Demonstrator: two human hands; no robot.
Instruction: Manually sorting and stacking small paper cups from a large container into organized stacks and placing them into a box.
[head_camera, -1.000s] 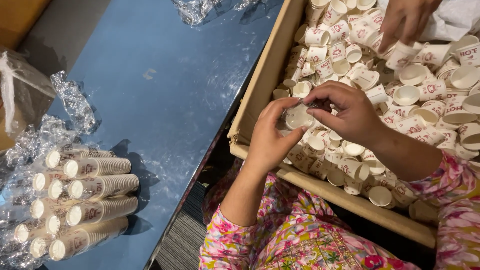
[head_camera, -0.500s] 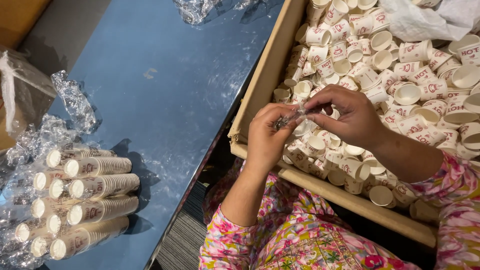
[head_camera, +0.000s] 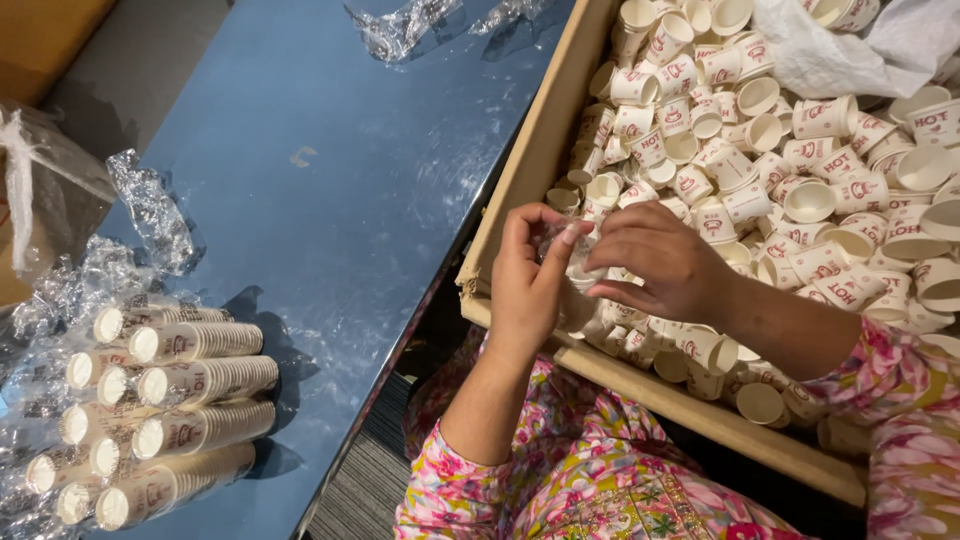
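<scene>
Blue metal table (head_camera: 330, 200) underneath, sleeved cup stacks (head_camera: 170, 400) lying at its near left, about a dozen, long axes left to right, mouths leftward. Beside it, cardboard box (head_camera: 520, 170) heaped with loose paper cups (head_camera: 760, 150), too many to count. Over its near edge, left hand (head_camera: 525, 285) and right hand (head_camera: 655, 265) pinching one small cup (head_camera: 578, 262) between fingertips; its direction hidden.

We seem to be in a packing workshop: a crate (head_camera: 520, 175) of loose paper cups (head_camera: 800, 200), wrapped cup stacks (head_camera: 170, 400) on a blue table (head_camera: 330, 180).
</scene>
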